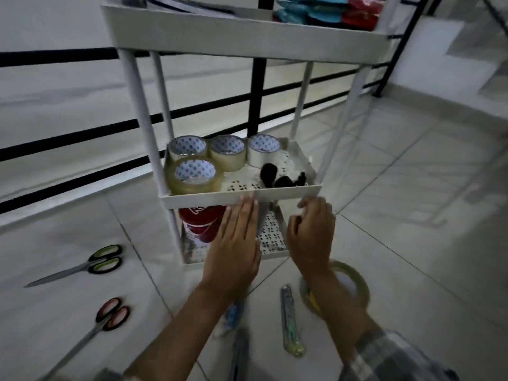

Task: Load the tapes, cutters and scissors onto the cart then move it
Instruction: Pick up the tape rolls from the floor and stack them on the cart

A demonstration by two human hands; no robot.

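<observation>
A white three-shelf cart (286, 194) stands on the tiled floor. Its middle shelf holds several rolls of clear tape (193, 176) and some small black items (270, 173). My left hand (233, 243) is flat and open, its fingertips at the middle shelf's front rim. My right hand (312, 235) hovers just right of it, fingers curled and empty. On the floor lie green-handled scissors (90, 264), red-handled scissors (108, 318), a pale green cutter (291, 323), a blue cutter (233, 314) partly under my left forearm, and a tape roll (354, 281) behind my right wrist.
A red can (202, 224) sits on the bottom shelf. The top shelf holds blue and red packs (324, 9). A black railing (257, 86) runs behind the cart, with stairs at the far right.
</observation>
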